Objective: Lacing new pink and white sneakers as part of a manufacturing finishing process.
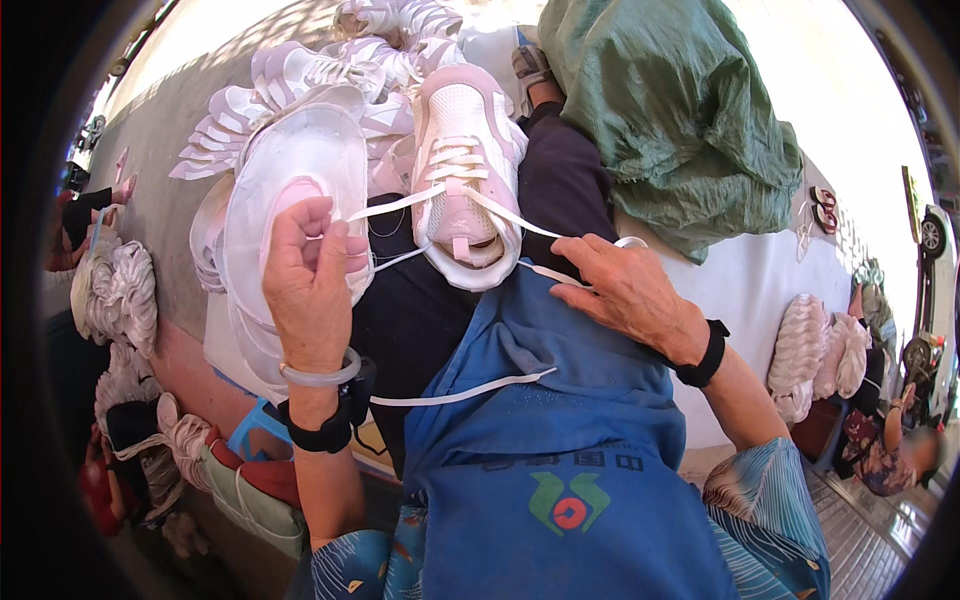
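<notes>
A white and pale pink sneaker (465, 165) rests across my lap, its toe pointing away and its heel toward me. White shoelaces (505, 213) run out from both sides of its tongue. On the left, my left hand (312, 275) pinches a lace between thumb and fingers. My right hand (625, 290) grips the other lace on the right, its fingers closed around it. A loose lace end (465, 393) lies over my blue apron (560, 440). Behind my left hand stands a shoe piece with a translucent white sole (295, 150).
Many stacked white and pink shoe uppers (300, 75) lie beyond on the left. A large green sack (665, 110) bulges at the upper right. Bundles of shoe parts (125, 290) sit at far left, with more bundles (800, 350) at right near another person (885, 440). A blue stool (255, 430) is lower left.
</notes>
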`<action>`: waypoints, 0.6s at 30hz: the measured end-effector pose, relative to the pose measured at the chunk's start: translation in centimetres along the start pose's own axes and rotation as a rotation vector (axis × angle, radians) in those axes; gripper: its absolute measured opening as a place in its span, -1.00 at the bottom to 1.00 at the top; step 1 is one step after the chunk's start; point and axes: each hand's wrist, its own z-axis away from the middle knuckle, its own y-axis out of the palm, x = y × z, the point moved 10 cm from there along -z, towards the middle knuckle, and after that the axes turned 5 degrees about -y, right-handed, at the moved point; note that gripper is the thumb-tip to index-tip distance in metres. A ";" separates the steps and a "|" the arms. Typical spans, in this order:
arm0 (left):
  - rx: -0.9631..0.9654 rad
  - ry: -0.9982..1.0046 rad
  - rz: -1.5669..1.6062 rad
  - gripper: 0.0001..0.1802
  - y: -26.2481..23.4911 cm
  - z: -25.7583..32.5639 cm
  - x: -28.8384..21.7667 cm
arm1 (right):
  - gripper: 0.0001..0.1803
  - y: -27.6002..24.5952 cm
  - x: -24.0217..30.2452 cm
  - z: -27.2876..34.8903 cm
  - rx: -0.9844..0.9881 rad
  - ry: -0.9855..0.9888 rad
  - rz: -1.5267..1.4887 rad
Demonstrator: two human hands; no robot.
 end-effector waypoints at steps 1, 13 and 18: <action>-0.113 0.070 0.133 -0.79 -2.3 -0.1 -1.4 | -0.62 -0.4 0.0 -0.3 -0.065 0.033 -0.044; 0.306 -0.220 0.058 -0.81 6.3 1.6 3.8 | -0.89 -2.2 -3.1 -5.0 -0.267 0.035 0.091; 0.070 0.206 -0.215 -0.87 5.2 -0.4 2.2 | -0.83 -3.6 -4.4 -3.9 -0.309 0.194 -0.018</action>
